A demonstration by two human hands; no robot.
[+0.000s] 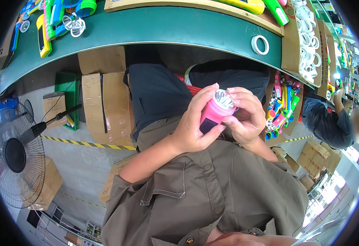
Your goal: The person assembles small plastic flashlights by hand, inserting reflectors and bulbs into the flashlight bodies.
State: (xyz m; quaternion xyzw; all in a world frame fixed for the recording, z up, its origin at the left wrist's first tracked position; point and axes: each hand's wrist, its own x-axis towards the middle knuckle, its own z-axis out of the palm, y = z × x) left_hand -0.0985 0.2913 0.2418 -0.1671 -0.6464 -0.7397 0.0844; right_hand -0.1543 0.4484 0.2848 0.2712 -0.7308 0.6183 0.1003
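In front of my chest I hold a pink flashlight [215, 113] with its silvery reflector end tilted up and away from me. My left hand [193, 123] is closed round the pink body, beside a dark rectangular panel. My right hand [248, 118] curls round the reflector end, its fingertips at the rim and its thumb against the body. Whether a clear lens or ring sits over the reflector [223, 99] cannot be told, as my fingers cover part of the rim.
On the green table [167, 30] lies a white ring [260, 44]. Loose reflectors [74, 25] and colourful flashlight bodies [44, 37] lie at far left. A carton of white rings [308, 41] stands right, above a box of flashlight parts [284, 104]. A fan [15, 155] stands left; another person [329, 123] sits right.
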